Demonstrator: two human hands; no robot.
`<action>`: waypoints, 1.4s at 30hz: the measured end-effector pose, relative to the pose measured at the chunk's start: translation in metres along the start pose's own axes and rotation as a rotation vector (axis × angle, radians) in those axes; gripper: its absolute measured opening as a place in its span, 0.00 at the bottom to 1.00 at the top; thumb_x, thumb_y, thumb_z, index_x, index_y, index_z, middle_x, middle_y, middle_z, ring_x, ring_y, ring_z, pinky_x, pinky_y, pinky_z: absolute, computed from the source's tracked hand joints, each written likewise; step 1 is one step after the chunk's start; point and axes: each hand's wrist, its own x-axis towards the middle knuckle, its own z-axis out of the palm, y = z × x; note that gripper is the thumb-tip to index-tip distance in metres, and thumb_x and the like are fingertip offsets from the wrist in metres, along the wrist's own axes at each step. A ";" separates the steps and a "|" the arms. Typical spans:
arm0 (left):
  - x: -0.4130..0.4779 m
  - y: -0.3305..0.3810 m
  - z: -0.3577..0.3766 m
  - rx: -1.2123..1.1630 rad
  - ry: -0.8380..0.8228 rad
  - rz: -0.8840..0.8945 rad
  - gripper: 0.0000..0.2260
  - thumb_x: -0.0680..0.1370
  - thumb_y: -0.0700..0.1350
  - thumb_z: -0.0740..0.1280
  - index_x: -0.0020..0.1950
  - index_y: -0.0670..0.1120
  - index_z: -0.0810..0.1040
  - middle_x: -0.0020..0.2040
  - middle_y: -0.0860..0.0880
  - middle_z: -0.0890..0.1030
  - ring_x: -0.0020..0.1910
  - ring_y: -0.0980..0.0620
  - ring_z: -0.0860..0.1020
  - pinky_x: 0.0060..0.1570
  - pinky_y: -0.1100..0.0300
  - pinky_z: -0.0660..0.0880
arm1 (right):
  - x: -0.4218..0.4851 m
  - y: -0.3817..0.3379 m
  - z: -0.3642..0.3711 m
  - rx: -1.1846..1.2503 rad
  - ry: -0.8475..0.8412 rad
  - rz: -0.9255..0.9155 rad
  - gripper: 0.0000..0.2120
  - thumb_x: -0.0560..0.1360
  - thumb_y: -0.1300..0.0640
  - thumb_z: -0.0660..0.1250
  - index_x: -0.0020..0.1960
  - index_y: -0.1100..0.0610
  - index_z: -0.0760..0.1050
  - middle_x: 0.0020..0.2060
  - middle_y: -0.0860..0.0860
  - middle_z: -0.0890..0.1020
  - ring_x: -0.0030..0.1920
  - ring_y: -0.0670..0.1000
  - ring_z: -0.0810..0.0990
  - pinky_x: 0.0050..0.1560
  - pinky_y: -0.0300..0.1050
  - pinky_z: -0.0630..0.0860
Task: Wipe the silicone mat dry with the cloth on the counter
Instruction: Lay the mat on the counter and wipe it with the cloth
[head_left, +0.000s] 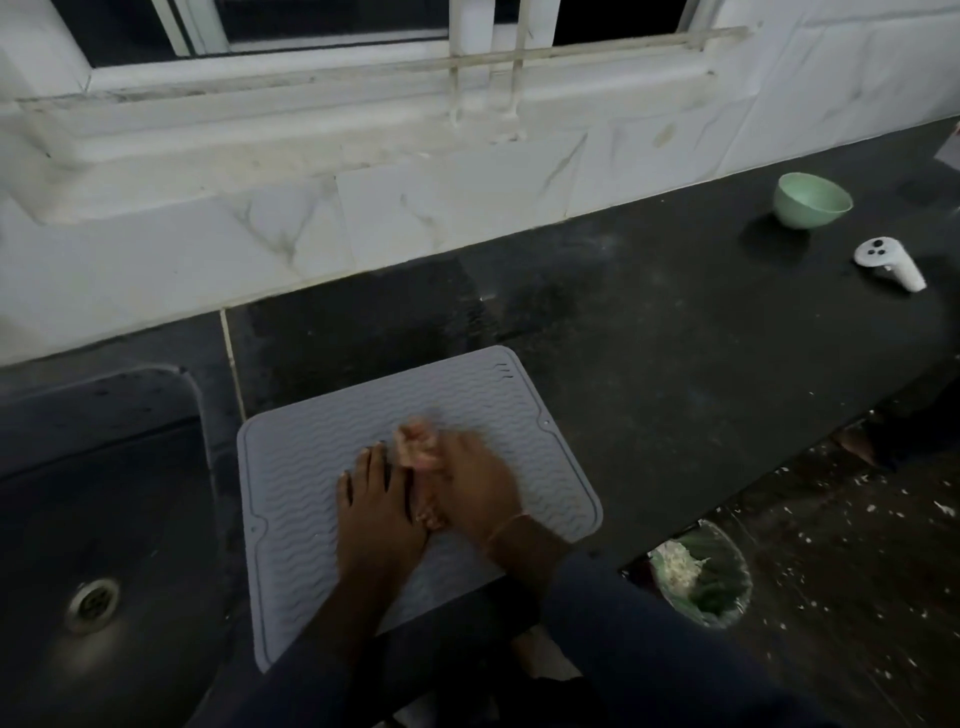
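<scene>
The right hand (480, 483) was curled round a bunched pinkish cloth (420, 448) and pressed it onto the silicone mat (296, 457). The picture was blurred there, so the exact finger hold could not be made out. Just beside it, touching the cloth's near edge, the left hand (374, 506) lay flat on the mat with fingers straight and slightly spread, seemingly pinning it down.

The cloth looked soft and limp, likely easy to wad in a fist and best held in a bunch with the palm bearing down. The mat looked thin, floppy and ridged with wavy grooves. It would probably slide on a wet surface unless held, and water may sit in the grooves.

Both hands sat near the mat's middle, with bare mat all around them. The mat lay on the dark worktop (675, 364), its left edge just beside the sink (104, 493). Well apart to the right stood a green bowl (811, 200) and a white controller (891, 266).
</scene>
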 end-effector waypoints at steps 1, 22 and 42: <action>0.000 0.000 0.002 -0.015 0.008 0.004 0.30 0.76 0.57 0.51 0.75 0.45 0.65 0.75 0.41 0.64 0.74 0.40 0.61 0.72 0.39 0.53 | 0.004 -0.007 0.008 -0.004 -0.048 0.018 0.14 0.81 0.45 0.56 0.59 0.51 0.73 0.56 0.51 0.76 0.50 0.51 0.78 0.54 0.51 0.76; -0.001 0.009 -0.006 -0.045 0.089 -0.039 0.23 0.78 0.55 0.55 0.71 0.49 0.70 0.71 0.44 0.71 0.72 0.45 0.66 0.72 0.42 0.56 | 0.072 -0.007 0.016 -0.118 -0.155 -0.081 0.22 0.76 0.47 0.63 0.68 0.51 0.69 0.63 0.55 0.71 0.63 0.57 0.69 0.63 0.57 0.68; -0.001 0.009 -0.005 0.036 0.040 -0.072 0.24 0.81 0.57 0.49 0.75 0.52 0.64 0.78 0.47 0.60 0.77 0.49 0.55 0.74 0.46 0.51 | 0.155 0.033 -0.022 -0.030 -0.141 -0.042 0.13 0.79 0.47 0.60 0.59 0.53 0.68 0.48 0.54 0.82 0.47 0.58 0.82 0.46 0.50 0.75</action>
